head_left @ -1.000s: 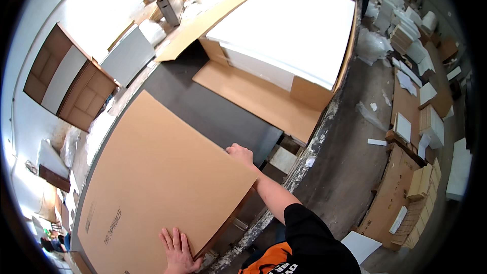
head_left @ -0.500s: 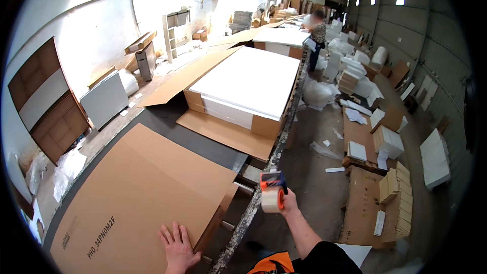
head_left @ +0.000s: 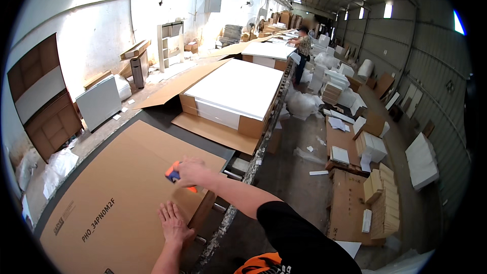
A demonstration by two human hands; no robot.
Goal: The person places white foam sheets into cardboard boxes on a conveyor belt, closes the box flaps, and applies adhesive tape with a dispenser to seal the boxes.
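Observation:
A large flat brown carton [head_left: 116,187] lies closed in front of me on the conveyor. My left hand [head_left: 174,221] rests flat on its top near the right edge, fingers stretched out. Just beyond it, my right hand [head_left: 195,172] is wrapped round a tape dispenser [head_left: 173,174] with orange and dark blue parts, held over the carton's top. My right hand and forearm hide most of the dispenser and its roll, so I cannot tell whether tape touches the cardboard.
Ahead on the conveyor stands an open carton [head_left: 215,137] holding white panels [head_left: 236,89]. Chipped metal railing [head_left: 238,198] runs along the conveyor's right side. Flattened cardboard [head_left: 350,213] with foam pieces lies on the floor at right. A person [head_left: 303,48] stands farther along the line.
My right hand has swung left with the tape dispenser, from beyond the conveyor's right side to over the carton. My left hand stays flat on the carton. The view has shifted slightly.

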